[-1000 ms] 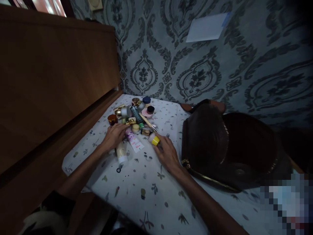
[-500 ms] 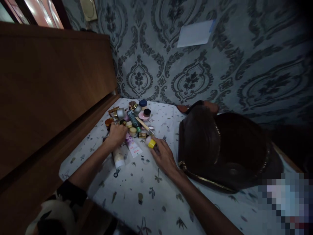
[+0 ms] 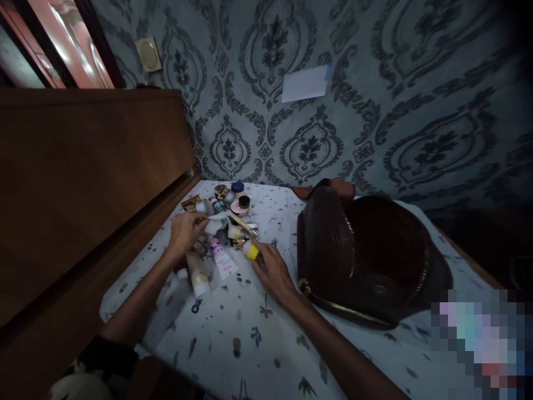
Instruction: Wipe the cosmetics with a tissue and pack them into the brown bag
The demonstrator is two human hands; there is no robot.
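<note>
My left hand point(image 3: 183, 232) pinches a pale, whitish-grey thing point(image 3: 217, 223), blurred by motion, above the cosmetics. My right hand point(image 3: 272, 272) curls around a small pale container with a yellow band point(image 3: 251, 251) at the near right of the pile. Beside it lie a wooden-handled brush point(image 3: 241, 223) and a small gold-coloured item point(image 3: 238, 242). Between my hands rests a white and purple squeeze tube point(image 3: 223, 260). Below my left hand is a beige tube with a white cap point(image 3: 199, 278). Farther back stand a blue-lidded jar point(image 3: 237, 189) and a pink, black-capped container point(image 3: 241, 205).
A dark brown leather bag point(image 3: 325, 250) lies gaping on the right of the patterned white cloth point(image 3: 233, 328). A wooden cabinet point(image 3: 95, 166) borders the left side. Behind is a patterned wall point(image 3: 310, 147) with a white paper point(image 3: 305, 83). The lower right corner is pixelated.
My left hand has risen from the pile and now holds the pale thing. The view has tilted up slightly. My right hand stays at the yellow-banded container.
</note>
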